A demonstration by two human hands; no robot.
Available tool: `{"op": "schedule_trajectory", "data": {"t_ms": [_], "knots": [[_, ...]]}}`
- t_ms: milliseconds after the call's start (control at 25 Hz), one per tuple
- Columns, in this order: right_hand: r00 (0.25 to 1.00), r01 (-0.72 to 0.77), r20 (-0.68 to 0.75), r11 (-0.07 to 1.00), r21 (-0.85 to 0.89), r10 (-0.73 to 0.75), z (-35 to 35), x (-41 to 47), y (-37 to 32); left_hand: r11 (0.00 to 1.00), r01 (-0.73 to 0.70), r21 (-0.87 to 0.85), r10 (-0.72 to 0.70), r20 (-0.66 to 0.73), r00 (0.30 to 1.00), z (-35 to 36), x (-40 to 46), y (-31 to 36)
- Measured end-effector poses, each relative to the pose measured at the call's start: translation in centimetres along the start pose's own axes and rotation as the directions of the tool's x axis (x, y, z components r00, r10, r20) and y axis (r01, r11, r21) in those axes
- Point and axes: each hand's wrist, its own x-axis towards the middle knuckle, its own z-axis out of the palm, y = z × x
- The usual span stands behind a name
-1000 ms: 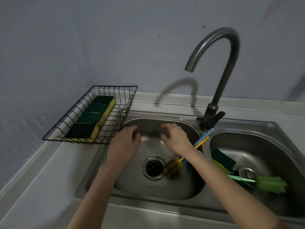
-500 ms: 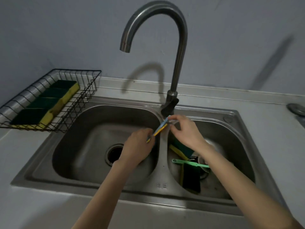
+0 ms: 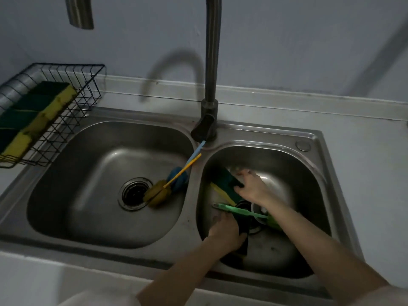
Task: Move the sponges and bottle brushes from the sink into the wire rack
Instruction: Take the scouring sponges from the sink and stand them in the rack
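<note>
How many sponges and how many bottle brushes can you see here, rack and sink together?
Sponges in the rack: 4, first at
Sponges in the sink: 2, at and
Bottle brushes in the sink: 3, blue, yellow, green
Total: 9

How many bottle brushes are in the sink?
3: a yellow brush and a blue brush in the left basin, a green brush in the right basin; more may be hidden.
</note>
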Motion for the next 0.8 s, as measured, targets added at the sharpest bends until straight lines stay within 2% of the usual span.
{"op": "schedule_trajectory", "data": {"t_ms": [160, 280, 480, 600, 800], "knots": [[0.997, 0.003, 0.073, 0.999, -0.055, 0.001, 1.6, 2.7, 1.0, 0.993, 0.111, 0.027, -0.112, 0.021, 0.994, 1.5, 2.7, 0.5], [0.994, 0.029, 0.107, 1.000, -0.012, -0.028, 2.9, 4.0, 0.8, 0.989, 0.145, 0.033, -0.146, 0.020, 0.989, 2.1, 4.0, 0.6], [0.995, 0.032, 0.088, 0.996, 0.088, -0.039, 4.1, 4.2, 0.6, 0.992, 0.120, 0.045, -0.119, -0.012, 0.993, 2.4, 4.7, 0.3], [0.998, 0.027, 0.061, 0.999, 0.043, -0.030, 3.5, 3.9, 0.6, 0.994, 0.108, 0.024, -0.108, -0.018, 0.994, 2.1, 4.3, 0.4], [1.000, 0.001, -0.002, 1.000, 0.029, -0.001, 1.5, 2.8, -0.1, 0.999, 0.031, 0.030, -0.027, -0.122, 0.992, 1.4, 2.5, 1.3]]}}
